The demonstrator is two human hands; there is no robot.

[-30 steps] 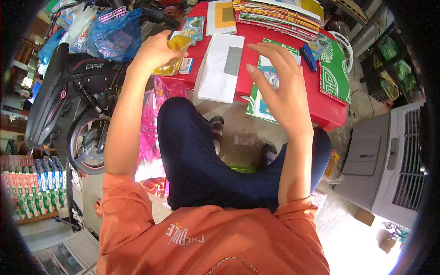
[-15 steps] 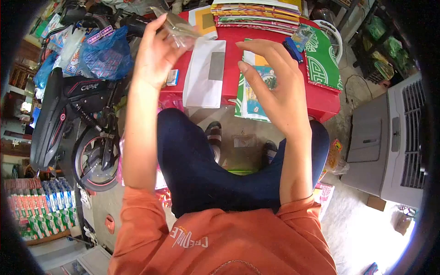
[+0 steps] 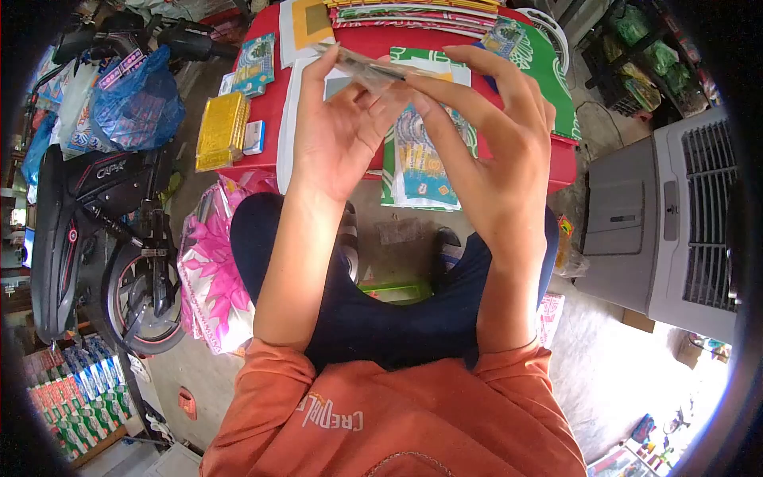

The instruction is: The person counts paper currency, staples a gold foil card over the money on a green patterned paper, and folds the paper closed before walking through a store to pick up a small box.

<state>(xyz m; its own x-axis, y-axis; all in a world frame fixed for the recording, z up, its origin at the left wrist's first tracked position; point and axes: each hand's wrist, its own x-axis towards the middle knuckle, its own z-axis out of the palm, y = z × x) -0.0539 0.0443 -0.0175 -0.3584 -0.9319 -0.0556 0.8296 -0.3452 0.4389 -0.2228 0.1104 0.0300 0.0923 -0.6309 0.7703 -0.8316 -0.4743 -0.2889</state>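
Above the red table (image 3: 270,135), my left hand (image 3: 342,131) pinches a clear plastic packet (image 3: 366,70) at its left end. The thumb and index finger of my right hand (image 3: 497,147) close on the packet's right end. Under my right hand lies a teal printed packet (image 3: 425,171) on a green patterned bag (image 3: 388,191). White paper (image 3: 286,131) is partly hidden behind my left hand. To its left are a yellow packet (image 3: 222,127), a small blue and white box (image 3: 253,137) and another teal packet (image 3: 256,63).
Folded colourful bags (image 3: 413,16) are stacked at the table's far side. A black electric bike (image 3: 79,215) with a blue plastic bag (image 3: 139,103) stands left. A grey air cooler (image 3: 628,215) is at right. A pink floral bag (image 3: 214,278) sits beside my left leg.
My right hand has moved up to the packet and taken hold of its end. My left hand has come lower and closer to it. The view has shifted, showing more of the table's left side.
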